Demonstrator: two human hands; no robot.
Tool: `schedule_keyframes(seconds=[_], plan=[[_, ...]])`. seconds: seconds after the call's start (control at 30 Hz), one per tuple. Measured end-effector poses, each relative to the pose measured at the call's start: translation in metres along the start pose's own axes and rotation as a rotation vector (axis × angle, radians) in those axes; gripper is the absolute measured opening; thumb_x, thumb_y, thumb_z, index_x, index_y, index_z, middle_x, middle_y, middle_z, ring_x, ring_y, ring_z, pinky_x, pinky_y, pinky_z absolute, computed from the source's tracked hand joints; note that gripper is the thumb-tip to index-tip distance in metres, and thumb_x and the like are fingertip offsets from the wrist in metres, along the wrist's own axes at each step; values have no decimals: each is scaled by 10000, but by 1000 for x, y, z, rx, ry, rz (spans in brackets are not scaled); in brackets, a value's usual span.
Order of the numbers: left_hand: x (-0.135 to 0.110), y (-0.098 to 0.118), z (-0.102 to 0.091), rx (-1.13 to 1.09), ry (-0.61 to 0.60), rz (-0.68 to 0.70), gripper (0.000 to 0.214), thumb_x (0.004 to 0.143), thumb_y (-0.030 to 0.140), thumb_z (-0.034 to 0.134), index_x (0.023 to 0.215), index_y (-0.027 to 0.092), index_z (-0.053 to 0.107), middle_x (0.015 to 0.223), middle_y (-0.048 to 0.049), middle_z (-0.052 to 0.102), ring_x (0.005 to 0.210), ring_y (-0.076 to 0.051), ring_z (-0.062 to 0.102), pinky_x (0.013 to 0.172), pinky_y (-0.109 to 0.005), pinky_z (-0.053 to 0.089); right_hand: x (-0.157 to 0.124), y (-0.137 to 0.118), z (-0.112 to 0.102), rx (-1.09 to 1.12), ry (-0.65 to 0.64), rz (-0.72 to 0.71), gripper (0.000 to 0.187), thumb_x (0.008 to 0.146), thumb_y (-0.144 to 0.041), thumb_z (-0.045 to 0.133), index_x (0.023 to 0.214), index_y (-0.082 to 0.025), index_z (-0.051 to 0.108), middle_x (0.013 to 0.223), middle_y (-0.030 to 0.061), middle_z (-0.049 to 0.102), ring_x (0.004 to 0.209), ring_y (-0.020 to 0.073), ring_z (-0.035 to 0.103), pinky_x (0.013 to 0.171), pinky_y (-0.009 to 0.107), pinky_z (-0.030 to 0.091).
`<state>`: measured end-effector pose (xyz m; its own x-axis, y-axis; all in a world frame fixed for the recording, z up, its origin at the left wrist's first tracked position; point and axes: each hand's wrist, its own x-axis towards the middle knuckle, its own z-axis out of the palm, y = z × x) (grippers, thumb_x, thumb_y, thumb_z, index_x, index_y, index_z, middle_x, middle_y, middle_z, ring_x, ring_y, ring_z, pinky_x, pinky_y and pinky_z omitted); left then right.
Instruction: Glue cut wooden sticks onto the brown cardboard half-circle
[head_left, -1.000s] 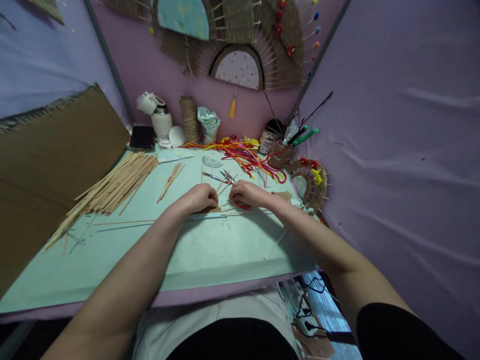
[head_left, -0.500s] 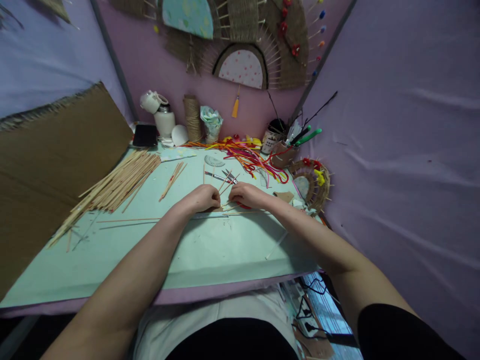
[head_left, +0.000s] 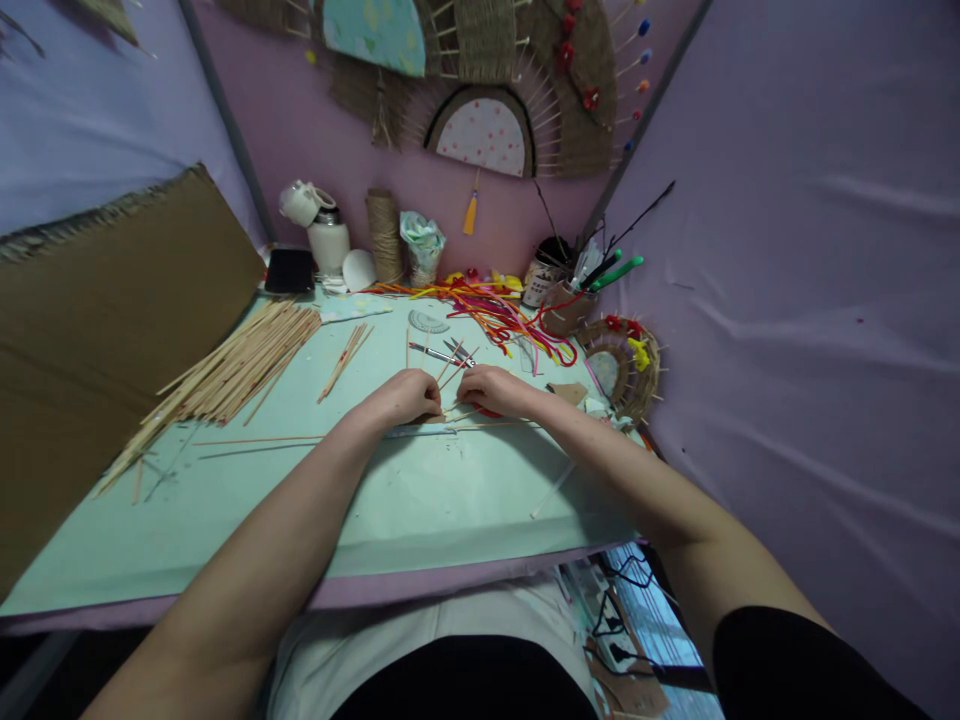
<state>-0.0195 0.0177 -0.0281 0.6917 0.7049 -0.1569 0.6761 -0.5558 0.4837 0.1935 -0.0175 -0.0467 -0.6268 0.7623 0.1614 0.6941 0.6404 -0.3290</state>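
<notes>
My left hand [head_left: 414,396] is closed, its curled fingers down on a small brown cardboard piece [head_left: 430,419] that it mostly covers. Thin wooden sticks [head_left: 451,370] fan out behind and between my hands. My right hand [head_left: 495,390] sits just to the right, fingers pinched together at the end of a thin stick [head_left: 451,408] that reaches toward the cardboard. Under the right palm shows something red, perhaps the scissors' handle, while metal scissor blades [head_left: 459,352] stick out beyond. A paintbrush-like tool [head_left: 435,354] lies beside them.
A pile of wooden sticks [head_left: 247,370] covers the table's left, near a large cardboard sheet [head_left: 127,350]. Along the back stand a white jar [head_left: 330,243], a twine spool [head_left: 385,235] and pen cups [head_left: 564,308]. Colourful pipe cleaners [head_left: 495,318] lie before them. A woven round piece [head_left: 645,380] leans right.
</notes>
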Motion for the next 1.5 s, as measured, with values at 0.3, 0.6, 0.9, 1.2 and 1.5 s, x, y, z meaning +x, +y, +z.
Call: schedule_keyframes(seconds=[0.3, 0.6, 0.9, 1.2, 1.5], plan=[[1, -1, 1, 4, -1, 6, 162, 690, 210, 583, 733, 175, 735, 699, -21, 703, 681, -159, 584, 590, -244, 373, 1, 0, 1, 13, 2, 3, 211, 838, -26, 568, 838, -159, 732, 842, 54, 671, 809, 155, 595, 775, 257, 438], [0, 1, -1, 15, -11, -3, 189, 677, 218, 575, 749, 171, 744, 694, -20, 703, 683, -165, 588, 600, -247, 376, 6, -4, 0, -34, -31, 24, 231, 800, 4, 564, 803, -149, 737, 829, 56, 668, 791, 154, 580, 731, 241, 425], [0, 0, 0, 3, -16, 6, 156, 694, 207, 589, 731, 174, 737, 685, -14, 700, 669, -153, 590, 594, -239, 379, -4, -10, -14, -6, 84, 30, 178, 843, -75, 610, 941, -165, 728, 898, 73, 694, 887, 184, 597, 823, 292, 450], [-3, 1, -4, -30, 103, -34, 155, 752, 264, 622, 765, 185, 755, 794, -35, 733, 767, -179, 627, 672, -256, 429, -41, 9, -56, -92, 310, 228, 118, 877, -163, 613, 894, -177, 729, 923, 87, 713, 896, 203, 614, 836, 318, 449], [2, 1, -1, -1, 347, -82, 208, 810, 260, 565, 805, 190, 761, 911, -67, 740, 885, -213, 640, 759, -282, 458, -62, 12, -58, -83, 335, 320, 128, 874, -156, 607, 881, -175, 733, 891, 82, 718, 845, 188, 618, 801, 302, 445]])
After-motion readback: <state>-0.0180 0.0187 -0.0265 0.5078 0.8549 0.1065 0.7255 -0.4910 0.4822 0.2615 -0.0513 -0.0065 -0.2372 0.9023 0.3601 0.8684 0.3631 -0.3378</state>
